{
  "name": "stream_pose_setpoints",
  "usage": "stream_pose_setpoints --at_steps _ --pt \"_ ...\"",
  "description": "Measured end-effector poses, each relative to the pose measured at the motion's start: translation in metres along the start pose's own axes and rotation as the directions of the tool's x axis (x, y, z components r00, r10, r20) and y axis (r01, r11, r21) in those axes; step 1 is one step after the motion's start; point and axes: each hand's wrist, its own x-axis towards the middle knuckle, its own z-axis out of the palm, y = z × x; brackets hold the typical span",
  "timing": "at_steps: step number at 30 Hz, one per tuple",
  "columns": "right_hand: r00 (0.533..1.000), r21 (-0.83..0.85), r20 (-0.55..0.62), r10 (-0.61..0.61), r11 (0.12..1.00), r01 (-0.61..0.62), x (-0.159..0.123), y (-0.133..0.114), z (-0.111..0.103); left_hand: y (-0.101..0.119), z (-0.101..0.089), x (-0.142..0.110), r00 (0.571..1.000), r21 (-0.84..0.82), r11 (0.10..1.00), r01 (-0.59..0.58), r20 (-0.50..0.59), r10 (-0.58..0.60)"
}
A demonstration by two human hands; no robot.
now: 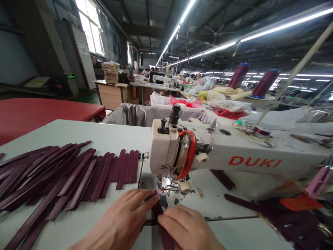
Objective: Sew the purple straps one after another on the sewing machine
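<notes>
A dark maroon strap (165, 239) runs from the presser foot (166, 185) of a white sewing machine (215, 149) toward me. My left hand (127, 217) pinches its far part just in front of the foot, thumb and index finger together. Closer to me, my right hand (186, 227) grips the same strap, fingers curled over its right edge. The strap's far end is hidden by my left fingers and the foot. Many similar maroon strips (97, 177) lie fanned out on the table left of the machine.
More maroon pieces with metal rings (286, 218) lie under the machine arm at right. Behind the white table (104, 130) stands a grey-lined bin (137, 114). A red-covered table (49, 114) is at left. Two maroon thread cones (265, 83) stand at upper right.
</notes>
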Motion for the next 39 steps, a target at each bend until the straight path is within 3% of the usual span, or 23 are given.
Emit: stream_pose_setpoints --at_steps 3,10,21,31,39 --pt "0.989 -0.022 0.139 0.043 0.999 -0.04 0.004 0.009 0.017 0.006 0.011 0.01 0.997 0.019 0.997 -0.071 0.012 0.071" --pt "0.99 -0.032 0.14 0.032 0.999 -0.028 -0.008 0.014 0.022 0.007 0.003 0.023 0.989 0.044 0.988 -0.15 -0.01 0.151" --pt "0.985 -0.061 0.161 0.069 0.996 -0.06 -0.02 0.015 0.028 0.009 0.006 0.026 0.987 0.124 0.983 -0.136 -0.066 0.145" --pt "0.945 -0.01 0.158 0.287 0.957 -0.289 -0.035 0.025 -0.002 0.015 -0.004 0.034 0.997 -0.045 0.999 -0.028 -0.072 0.024" --pt "0.947 -0.003 0.16 0.279 0.959 -0.282 -0.049 0.034 -0.006 0.014 0.006 0.029 0.998 -0.046 0.999 -0.009 -0.064 0.006"
